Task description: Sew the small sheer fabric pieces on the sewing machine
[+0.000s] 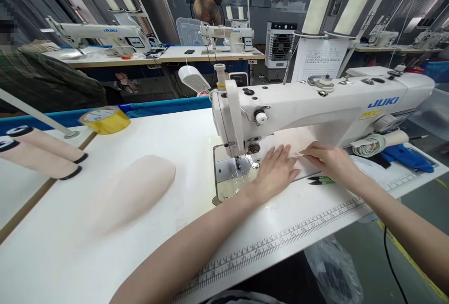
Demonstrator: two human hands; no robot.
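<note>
Pinching cloth right of the needle, the right hand seems mid-handling; the left hand lies flat, gripping nothing; what's done or left doesn't show.

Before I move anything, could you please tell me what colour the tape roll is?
The tape roll is yellow around its outer side, seen in the head view.

The sewing machine is standing on the right of the surface; a cloth piece is lying to its left, with a tape roll resting behind that piece. Thread spools are sitting far left. Snips are lying near the right hand. A measuring strip is running along the front edge.
</note>
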